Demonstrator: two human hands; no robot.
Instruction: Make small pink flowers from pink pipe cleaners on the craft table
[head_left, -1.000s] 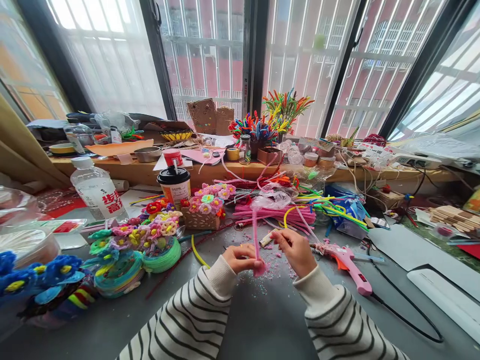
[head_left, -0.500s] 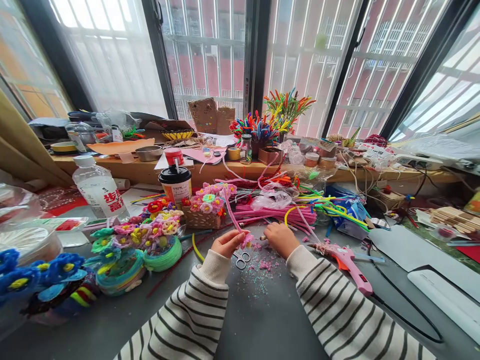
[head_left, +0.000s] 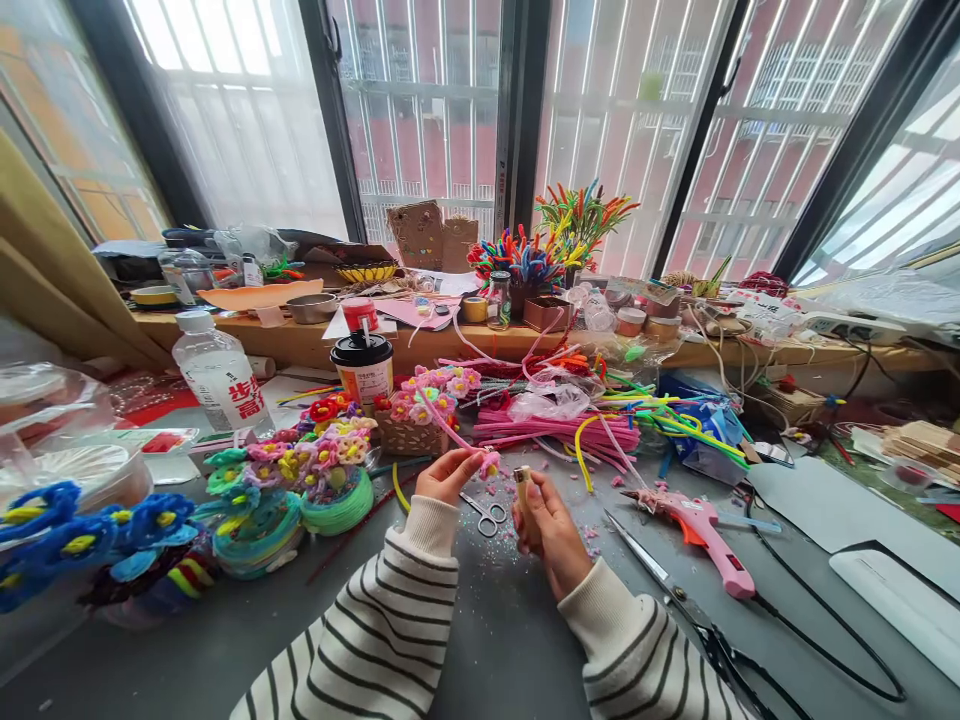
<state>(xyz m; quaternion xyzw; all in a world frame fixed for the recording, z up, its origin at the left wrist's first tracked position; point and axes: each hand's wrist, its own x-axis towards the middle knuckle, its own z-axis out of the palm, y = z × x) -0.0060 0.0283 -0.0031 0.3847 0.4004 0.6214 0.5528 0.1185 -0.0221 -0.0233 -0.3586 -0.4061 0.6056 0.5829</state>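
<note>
Pinched between the fingertips of my left hand point(head_left: 444, 476) is a pink pipe cleaner point(head_left: 441, 422), its long stem rising away to the upper left. A small fuzzy pink flower head point(head_left: 490, 464) pokes out at the right of those fingers. My right hand point(head_left: 559, 535) is closed around a tan lighter point(head_left: 523, 488) with its metal top up, a short gap from the flower head; no flame shows. Small silver scissors point(head_left: 491, 518) lie between the hands. Pink fuzz scraps and glitter are scattered around them.
A pink glue gun point(head_left: 705, 530) with a black cord lies at right, beside long scissors point(head_left: 652, 570). Pink pipe cleaners point(head_left: 555, 430) are piled behind the hands. Finished fuzzy flowers point(head_left: 330, 450), a lidded cup point(head_left: 362, 368) and a water bottle point(head_left: 221, 375) stand at left.
My right hand has turned and come nearer the body, now showing the lighter upright. The long scissors, hidden under the right forearm before, are now visible. My left hand still holds the pipe cleaner.
</note>
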